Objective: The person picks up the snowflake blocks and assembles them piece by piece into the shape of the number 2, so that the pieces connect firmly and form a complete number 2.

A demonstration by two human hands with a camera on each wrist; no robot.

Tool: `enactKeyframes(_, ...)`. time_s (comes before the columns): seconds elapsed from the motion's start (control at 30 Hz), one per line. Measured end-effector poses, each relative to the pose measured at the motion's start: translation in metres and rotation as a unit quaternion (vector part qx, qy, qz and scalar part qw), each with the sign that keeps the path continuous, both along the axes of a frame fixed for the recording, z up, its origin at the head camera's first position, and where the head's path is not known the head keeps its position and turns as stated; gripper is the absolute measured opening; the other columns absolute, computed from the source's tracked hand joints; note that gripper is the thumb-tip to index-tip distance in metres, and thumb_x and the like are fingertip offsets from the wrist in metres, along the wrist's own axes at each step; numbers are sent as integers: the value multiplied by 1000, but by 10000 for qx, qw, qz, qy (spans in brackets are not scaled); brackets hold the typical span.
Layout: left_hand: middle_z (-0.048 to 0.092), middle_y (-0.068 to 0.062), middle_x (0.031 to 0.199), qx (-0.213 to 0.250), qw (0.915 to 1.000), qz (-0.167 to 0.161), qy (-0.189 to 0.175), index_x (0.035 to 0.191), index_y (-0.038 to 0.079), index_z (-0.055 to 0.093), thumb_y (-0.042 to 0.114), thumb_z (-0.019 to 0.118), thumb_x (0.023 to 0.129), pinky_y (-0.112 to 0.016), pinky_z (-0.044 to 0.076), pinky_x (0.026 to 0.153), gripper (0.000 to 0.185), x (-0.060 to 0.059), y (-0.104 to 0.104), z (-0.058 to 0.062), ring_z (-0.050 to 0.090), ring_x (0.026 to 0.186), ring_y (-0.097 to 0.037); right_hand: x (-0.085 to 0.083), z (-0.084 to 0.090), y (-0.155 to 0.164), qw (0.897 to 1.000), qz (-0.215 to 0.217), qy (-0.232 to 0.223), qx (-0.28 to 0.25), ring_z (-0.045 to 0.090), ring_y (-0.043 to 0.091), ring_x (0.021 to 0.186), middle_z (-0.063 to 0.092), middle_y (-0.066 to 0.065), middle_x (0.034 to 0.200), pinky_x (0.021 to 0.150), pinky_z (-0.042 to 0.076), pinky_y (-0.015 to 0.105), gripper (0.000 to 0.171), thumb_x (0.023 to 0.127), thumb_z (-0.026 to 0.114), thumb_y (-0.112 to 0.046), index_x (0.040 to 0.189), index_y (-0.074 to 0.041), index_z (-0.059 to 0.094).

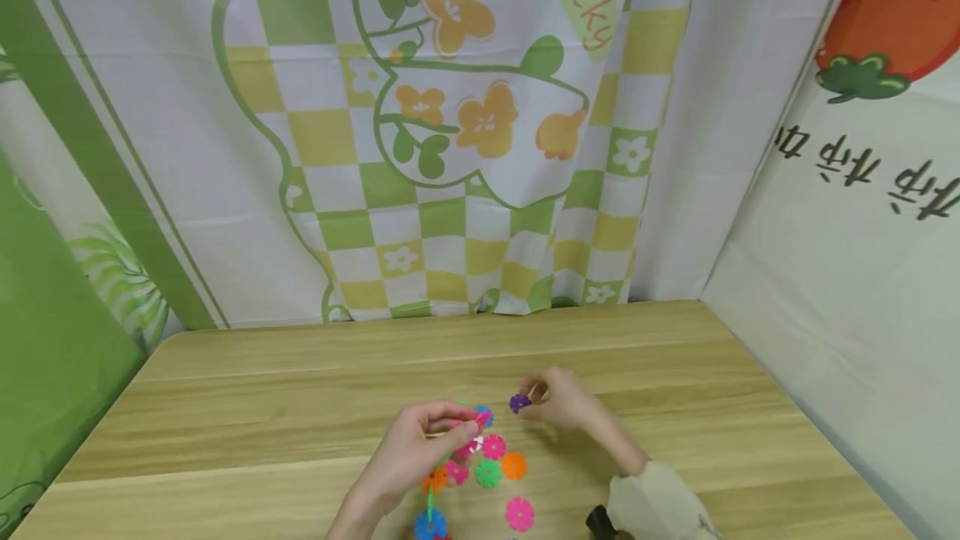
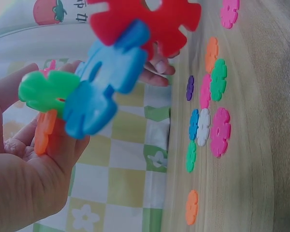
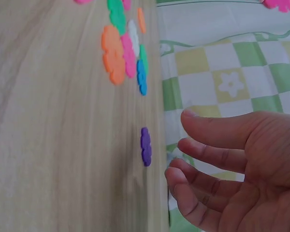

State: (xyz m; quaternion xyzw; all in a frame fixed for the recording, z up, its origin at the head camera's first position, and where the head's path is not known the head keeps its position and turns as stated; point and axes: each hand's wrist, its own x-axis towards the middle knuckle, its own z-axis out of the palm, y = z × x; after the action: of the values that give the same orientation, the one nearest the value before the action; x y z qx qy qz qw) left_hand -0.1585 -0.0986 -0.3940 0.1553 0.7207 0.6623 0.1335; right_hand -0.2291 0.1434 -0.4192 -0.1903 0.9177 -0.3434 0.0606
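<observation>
Left hand (image 2: pixel 34 159) grips the joined snowflake cluster (image 2: pixel 106 72); right hand (image 3: pixel 237 169), fingers relaxed and apart, hovers beside the purple piece (image 3: pixel 145 146) on the surface (image 1: pixel 262 407). Risk: loose joints may separate under an off-angle push.

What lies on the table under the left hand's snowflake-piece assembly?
Under the left hand and its joined pieces, loose snowflake discs lie flat on the wooden table: pink, green, orange and white. The hand covers some at its side, so their number cannot be told.
</observation>
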Motion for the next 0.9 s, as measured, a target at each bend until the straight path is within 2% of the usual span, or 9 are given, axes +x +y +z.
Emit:
enactKeyframes(0.13,70,-11,101,11,10000,-27,-53,113,-3,64,21,66,92,-26,55,71,32,0,0,0,66,85,-26,-3,-3,0,9995,-215,-174,146,56,16,68,62,12,84,61,51,29,27,74,79,-5,97,0,66)
enactKeyframes(0.27,70,-13,103,49,10000,-59,-39,114,-3,64,21,66,92,-27,55,71,32,-1,-1,0,66,83,-22,-7,-6,-3,9988,-291,-272,294,55,15,68,61,8,83,62,50,30,33,75,80,-7,104,-1,65)
enactKeyframes(0.37,70,-13,103,35,10000,-59,-66,113,-3,65,21,66,92,-29,56,71,32,-1,-1,-1,66,81,-20,-10,-10,-4,9986,-227,-363,304,54,14,60,58,6,79,56,48,28,35,77,79,-7,108,-1,63)
enactKeyframes(0.6,70,-10,101,-57,9999,-95,-84,109,0,67,23,67,91,-27,56,69,29,0,0,-1,66,86,-26,-16,-20,-6,9986,-171,-8,505,43,11,58,51,0,66,50,35,22,24,75,79,-3,92,-7,62)
enactKeyframes(0.77,69,-10,103,-145,9998,-88,-36,109,1,67,24,67,91,-26,55,71,29,-1,1,-1,65,89,-23,-16,-20,-6,9980,-393,-36,503,43,13,58,50,1,66,51,35,23,26,73,80,-2,85,-8,57)
enactKeyframes(0.9,69,-10,104,-167,9998,-75,-64,109,2,68,25,68,91,-24,55,69,29,-1,2,-3,65,88,-22,-15,-22,-7,9992,-326,79,227,45,12,58,51,0,67,51,37,23,23,77,75,3,84,-7,56)
